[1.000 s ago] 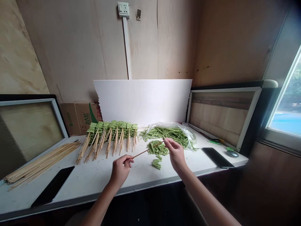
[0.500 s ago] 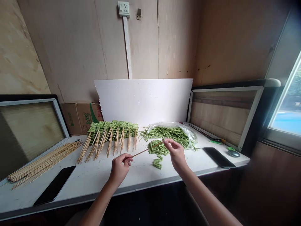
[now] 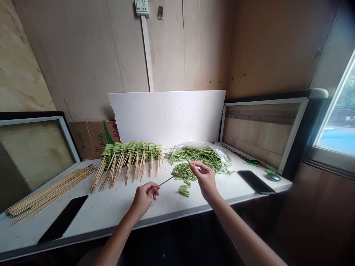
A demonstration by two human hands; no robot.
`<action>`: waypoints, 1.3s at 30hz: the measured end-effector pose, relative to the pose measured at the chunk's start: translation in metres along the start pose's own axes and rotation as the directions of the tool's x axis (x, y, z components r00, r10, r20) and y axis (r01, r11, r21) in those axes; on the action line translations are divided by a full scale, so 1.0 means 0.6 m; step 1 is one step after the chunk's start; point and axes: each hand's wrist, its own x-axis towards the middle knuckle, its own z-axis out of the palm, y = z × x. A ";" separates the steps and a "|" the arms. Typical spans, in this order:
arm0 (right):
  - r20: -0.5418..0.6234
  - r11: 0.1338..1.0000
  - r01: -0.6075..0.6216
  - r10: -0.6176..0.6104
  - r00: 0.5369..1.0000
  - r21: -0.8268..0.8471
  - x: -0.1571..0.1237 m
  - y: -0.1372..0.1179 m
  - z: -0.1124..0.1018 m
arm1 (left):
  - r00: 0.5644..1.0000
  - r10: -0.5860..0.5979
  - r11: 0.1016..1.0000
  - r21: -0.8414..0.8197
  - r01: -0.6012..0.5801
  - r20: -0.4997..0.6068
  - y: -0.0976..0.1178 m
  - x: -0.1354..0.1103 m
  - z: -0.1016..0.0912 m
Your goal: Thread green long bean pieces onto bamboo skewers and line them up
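Note:
My left hand (image 3: 144, 198) is closed around the lower end of a thin bamboo skewer (image 3: 166, 180), which slants up to the right. At its far end, my right hand (image 3: 204, 179) pinches a short piece of green bean (image 3: 189, 162) between thumb and fingers. Whether the tip has gone into this piece I cannot tell. Behind the skewer lies a heap of cut bean pieces (image 3: 184, 170), and a few more cut pieces (image 3: 184, 191) sit in front of it. Long whole beans (image 3: 199, 154) spill from a clear plastic bag behind my right hand.
Stacked bean skewers (image 3: 133, 149) stand at the back left, sticks pointing toward me. Bare bamboo skewers (image 3: 50, 188) lie far left beside a black phone-like slab (image 3: 63, 220). Another dark slab (image 3: 255, 181) and a computer mouse (image 3: 274, 177) are at right. A white board (image 3: 169, 118) stands behind.
My hands have come slightly closer together along the skewer. The bean piece in my right hand now leans more to the left. The whole view has shifted a little.

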 end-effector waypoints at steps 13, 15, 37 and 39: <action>0.008 0.996 -0.087 0.087 0.996 -0.015 -0.024 0.031 0.020 | 0.994 0.010 1.000 0.024 -0.008 -0.111 0.013 -0.003 0.002; 0.034 0.996 -0.083 0.084 0.996 -0.019 -0.027 0.034 0.023 | 0.996 0.011 1.000 0.006 -0.010 -0.092 0.013 -0.004 0.003; 0.028 0.955 -0.283 0.287 0.958 -0.091 -0.044 0.040 0.039 | 0.962 0.170 0.970 0.209 -0.125 -0.214 0.013 -0.005 0.000; 0.047 0.959 -0.269 0.273 0.961 -0.085 -0.043 0.040 0.037 | 0.962 0.170 0.970 0.211 -0.124 -0.215 0.013 -0.005 0.000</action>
